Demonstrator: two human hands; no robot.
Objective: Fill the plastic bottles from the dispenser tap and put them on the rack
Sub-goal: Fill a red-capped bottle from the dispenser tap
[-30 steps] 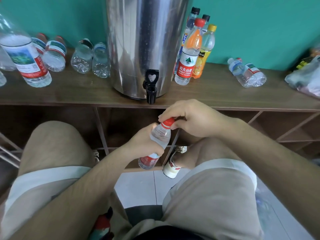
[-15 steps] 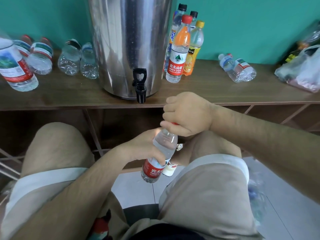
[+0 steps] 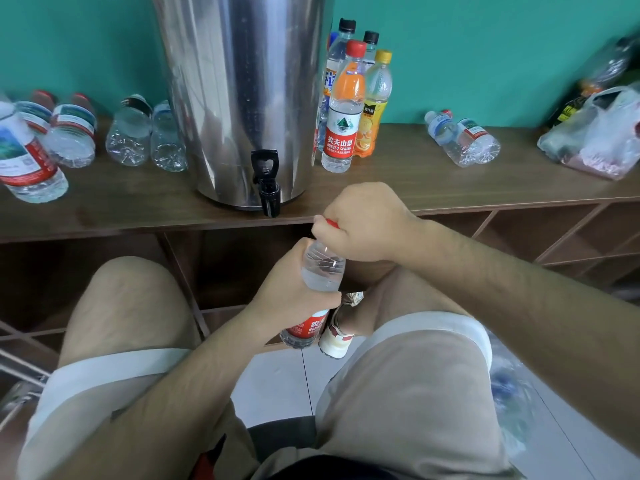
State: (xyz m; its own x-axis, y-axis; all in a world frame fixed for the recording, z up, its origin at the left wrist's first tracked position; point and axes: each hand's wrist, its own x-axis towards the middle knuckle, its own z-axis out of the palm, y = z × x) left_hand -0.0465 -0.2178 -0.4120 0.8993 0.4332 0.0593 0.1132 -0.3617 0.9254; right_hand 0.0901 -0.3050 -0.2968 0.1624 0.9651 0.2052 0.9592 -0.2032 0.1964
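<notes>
Open gap beneath the tap (image 3: 266, 188), upright bottles (image 3: 343, 133) close beside the dispenser (image 3: 242, 98).

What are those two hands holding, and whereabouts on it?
One plastic bottle: the left hand grips it round its middle, and the right hand is curled round its red cap.

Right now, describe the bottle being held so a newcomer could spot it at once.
Find the big steel urn on the wooden shelf. Below and right of its black tap is a clear bottle. Unlike the rest, it is off the shelf: the left hand grips its body, the right hand curls over its red cap.
</notes>
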